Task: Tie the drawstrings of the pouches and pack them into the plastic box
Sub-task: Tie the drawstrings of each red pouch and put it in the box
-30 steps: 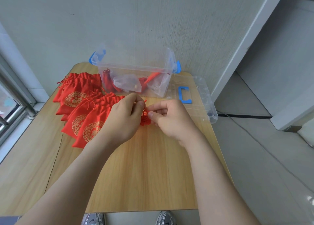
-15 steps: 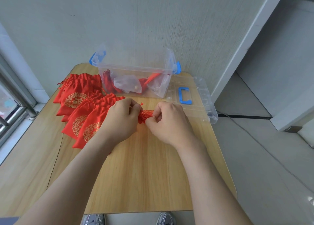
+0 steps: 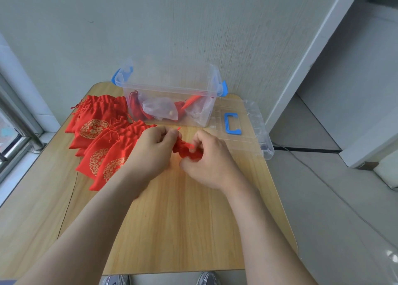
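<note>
Centrally, a small red fabric pouch (image 3: 187, 152), bunched and crinkled at its neck, sits between both hands above the pale wood-grain table (image 3: 172, 231). At left centre lies an overlapping heap of flat red pouches (image 3: 101, 134) printed with round gold motifs. Above the hands, the clear plastic box (image 3: 170, 99) with blue latches stands open against the wall, holding red cloth items and crumpled transparent bags. Its clear lid (image 3: 243, 138), with a blue C-shaped handle, lies flat to the right. The left hand (image 3: 150, 155) pinches the thin red drawstring (image 3: 178, 129) with curled fingers. The right hand (image 3: 211, 162), fingers bent, grips the pouch's gathered neck.
</note>
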Tool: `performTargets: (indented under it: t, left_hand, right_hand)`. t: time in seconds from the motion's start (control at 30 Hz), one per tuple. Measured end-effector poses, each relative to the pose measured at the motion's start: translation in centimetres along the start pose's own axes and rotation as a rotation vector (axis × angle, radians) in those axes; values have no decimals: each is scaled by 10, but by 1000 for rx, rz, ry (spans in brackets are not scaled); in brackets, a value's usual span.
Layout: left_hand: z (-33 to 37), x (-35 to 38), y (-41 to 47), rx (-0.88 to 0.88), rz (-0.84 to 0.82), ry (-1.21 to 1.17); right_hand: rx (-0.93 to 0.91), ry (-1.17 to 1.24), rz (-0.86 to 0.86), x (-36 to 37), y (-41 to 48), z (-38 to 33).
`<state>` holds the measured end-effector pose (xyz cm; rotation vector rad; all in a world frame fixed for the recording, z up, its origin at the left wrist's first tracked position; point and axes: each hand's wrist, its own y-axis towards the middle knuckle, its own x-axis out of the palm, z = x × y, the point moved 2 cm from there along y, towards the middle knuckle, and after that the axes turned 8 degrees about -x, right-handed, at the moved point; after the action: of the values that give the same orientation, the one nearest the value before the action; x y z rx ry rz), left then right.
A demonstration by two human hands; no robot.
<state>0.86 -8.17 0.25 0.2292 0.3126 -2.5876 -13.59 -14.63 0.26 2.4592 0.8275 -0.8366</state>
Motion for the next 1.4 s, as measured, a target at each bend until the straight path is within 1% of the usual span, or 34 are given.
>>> performTargets:
  t: [0.07,0.13,0.17,0.2,0.23,0.3,0.33,0.4,0.5,0.57,0.67,0.73,0.9,1.07,1.2,1.27,1.3,1.33,1.37,1.4]
  left_hand:
    - [1,-2,3,-48,-17,-190]
    - [5,-5,4,-65,-17,-353]
    - [5,-8,5,-59,10,-381]
    - [4,-11,6,-43,60,-352]
    - [2,-13,7,-16,125,-268]
    - [-4,-19,9,61,253,5]
    - [-8,-20,10,100,300,158]
    - [-15,-22,11,197,340,387]
    - [-27,-22,17,337,296,575]
    - [-32,-23,20,347,280,671]
    - [-37,-23,24,315,265,762]
    - [-38,-20,27,319,256,801]
    - [-39,-15,34,326,253,812]
    - [-44,-14,38,324,221,812]
    - [-45,-16,38,327,208,805]
    - [-44,-16,37,331,204,809]
    - [-44,-16,37,331,203,812]
    - [-43,-16,37,329,201,814]
    - [-43,-16,37,327,199,816]
    - [-43,-16,36,326,196,815]
  right_hand:
    - [-44,41,16,5,-2,2]
    - [-77,84,148,5,0,5]
    - [-84,106,233,5,1,7]
    - [-89,125,315,4,3,7]
    - [-88,136,392,2,3,7]
    - [-70,132,498,-1,4,6]
    - [-43,121,517,-2,5,6]
    - [28,111,516,-1,6,7]
    - [106,262,515,1,10,5]
    - [76,315,524,1,15,0]
    - [-5,314,534,-2,26,-10]
    - [-45,294,554,-4,35,-17]
    - [-111,233,592,-6,70,-33]
    - [-108,416,634,-18,119,-44]
    - [-39,448,623,-22,153,-47]
    - [5,426,583,-24,165,-46]
    - [20,378,560,-25,170,-45]
    - [33,278,516,-27,174,-45]
    - [55,92,456,-28,176,-44]
    - [85,-145,405,-29,176,-42]
